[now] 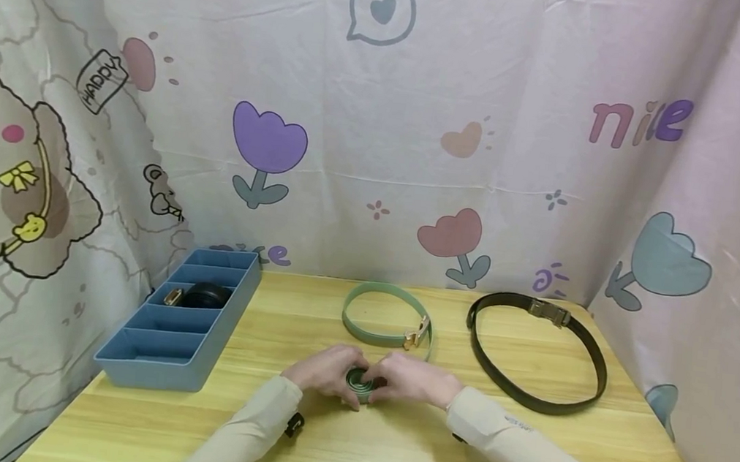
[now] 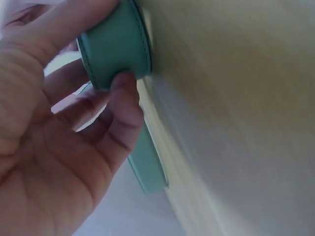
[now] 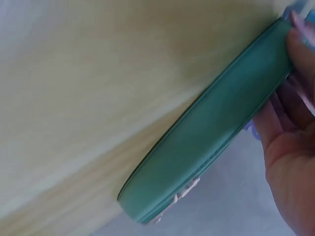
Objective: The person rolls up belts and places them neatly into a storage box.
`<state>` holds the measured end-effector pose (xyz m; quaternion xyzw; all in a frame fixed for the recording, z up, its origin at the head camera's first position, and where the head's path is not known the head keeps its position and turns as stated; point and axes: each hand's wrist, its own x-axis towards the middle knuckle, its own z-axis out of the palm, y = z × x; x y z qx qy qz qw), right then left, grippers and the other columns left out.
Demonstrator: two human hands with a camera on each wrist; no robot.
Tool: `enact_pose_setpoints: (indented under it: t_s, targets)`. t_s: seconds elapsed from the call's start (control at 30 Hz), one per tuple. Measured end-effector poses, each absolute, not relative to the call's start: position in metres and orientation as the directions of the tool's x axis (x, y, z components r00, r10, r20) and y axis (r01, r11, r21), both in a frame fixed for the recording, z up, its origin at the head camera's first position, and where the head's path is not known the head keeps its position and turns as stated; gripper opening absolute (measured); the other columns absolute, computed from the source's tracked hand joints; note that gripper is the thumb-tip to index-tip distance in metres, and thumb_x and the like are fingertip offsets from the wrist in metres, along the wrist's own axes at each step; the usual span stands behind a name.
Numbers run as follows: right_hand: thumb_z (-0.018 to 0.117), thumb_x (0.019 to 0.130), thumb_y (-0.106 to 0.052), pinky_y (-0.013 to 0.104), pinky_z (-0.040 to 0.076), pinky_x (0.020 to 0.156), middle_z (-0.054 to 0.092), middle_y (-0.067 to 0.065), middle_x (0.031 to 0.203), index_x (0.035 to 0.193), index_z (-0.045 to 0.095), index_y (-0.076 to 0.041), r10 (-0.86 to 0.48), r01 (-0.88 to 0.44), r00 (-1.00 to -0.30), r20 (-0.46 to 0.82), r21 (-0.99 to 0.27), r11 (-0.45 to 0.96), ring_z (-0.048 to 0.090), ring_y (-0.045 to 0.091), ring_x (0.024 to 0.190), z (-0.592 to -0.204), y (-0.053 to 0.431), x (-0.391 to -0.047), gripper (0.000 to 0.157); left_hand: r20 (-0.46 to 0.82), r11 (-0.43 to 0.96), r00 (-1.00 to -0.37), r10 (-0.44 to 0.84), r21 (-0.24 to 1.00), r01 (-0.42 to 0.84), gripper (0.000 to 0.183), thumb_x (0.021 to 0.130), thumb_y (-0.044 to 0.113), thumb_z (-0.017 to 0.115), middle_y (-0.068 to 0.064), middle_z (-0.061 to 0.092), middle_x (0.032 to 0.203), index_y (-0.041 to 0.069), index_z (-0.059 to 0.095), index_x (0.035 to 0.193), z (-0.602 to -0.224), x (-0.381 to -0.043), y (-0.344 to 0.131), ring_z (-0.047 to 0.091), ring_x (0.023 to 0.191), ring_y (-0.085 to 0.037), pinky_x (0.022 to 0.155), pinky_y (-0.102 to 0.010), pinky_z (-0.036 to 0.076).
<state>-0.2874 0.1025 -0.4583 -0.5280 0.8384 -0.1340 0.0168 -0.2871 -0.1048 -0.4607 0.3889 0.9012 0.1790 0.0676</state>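
Observation:
A green belt (image 1: 375,339) stands on its edge on the wooden table, one end wound into a small coil (image 1: 359,386). The rest curves behind the hands in a wide loop with a gold buckle (image 1: 415,335). My left hand (image 1: 331,371) grips the coil from the left, its fingers curled round the outside in the left wrist view. From the other side my right hand (image 1: 415,379) pinches the coil, a fingertip down at its middle. The right wrist view shows the loose strap (image 3: 211,128) running away from the right fingers.
A black belt (image 1: 529,405) with a dark metal buckle lies in an open loop at the right. On the left stands a blue divided box (image 1: 196,362), with a rolled black belt (image 1: 207,295) in one compartment. A printed curtain (image 1: 372,209) hangs behind the table.

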Motion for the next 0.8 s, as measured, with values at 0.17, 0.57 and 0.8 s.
enact_pose_setpoints:
  t_s: [0.17, 0.57, 0.8]
  targets:
    - [0.071, 0.089, -0.03, 0.006, 0.027, 0.05, 0.052, -0.018, 0.064, 0.082, 0.069, -0.021, -0.885, -0.897, -0.436, 0.165, -0.164, 0.411, 0.033, -0.011, 0.053, -0.4622, 0.0949, -0.2822, 0.012, 0.01, 0.646, -0.715, 0.699, 0.421, 0.637, 0.039, 0.062, 0.043, 0.09, 0.013, 0.062, 0.08, 0.021, 0.071, 0.089, -0.4606, -0.2871, -0.1058, 0.049, 0.07, 0.001, 0.063, -0.017, 0.042]
    - [0.07, 0.09, -0.026, 0.006, 0.035, 0.053, 0.063, -0.014, 0.075, 0.095, 0.068, -0.019, -0.882, -0.889, -0.443, 0.157, -0.205, 0.41, 0.044, -0.01, 0.059, -0.4632, 0.0956, -0.2813, 0.009, 0.0, 0.645, -0.72, 0.694, 0.444, 0.622, 0.041, 0.064, 0.04, 0.089, 0.017, 0.066, 0.087, 0.021, 0.074, 0.098, -0.4585, -0.2899, -0.1094, 0.052, 0.076, -0.001, 0.069, -0.018, 0.043]
    - [0.075, 0.085, -0.032, 0.008, 0.044, 0.069, 0.073, -0.008, 0.098, 0.108, 0.073, -0.016, -0.879, -0.879, -0.463, 0.115, -0.181, 0.44, 0.059, -0.004, 0.076, -0.4615, 0.095, -0.2863, 0.028, -0.039, 0.654, -0.716, 0.697, 0.445, 0.612, 0.049, 0.065, 0.039, 0.089, 0.015, 0.067, 0.099, 0.021, 0.073, 0.108, -0.457, -0.2886, -0.1124, 0.054, 0.089, 0.0, 0.083, -0.021, 0.046]
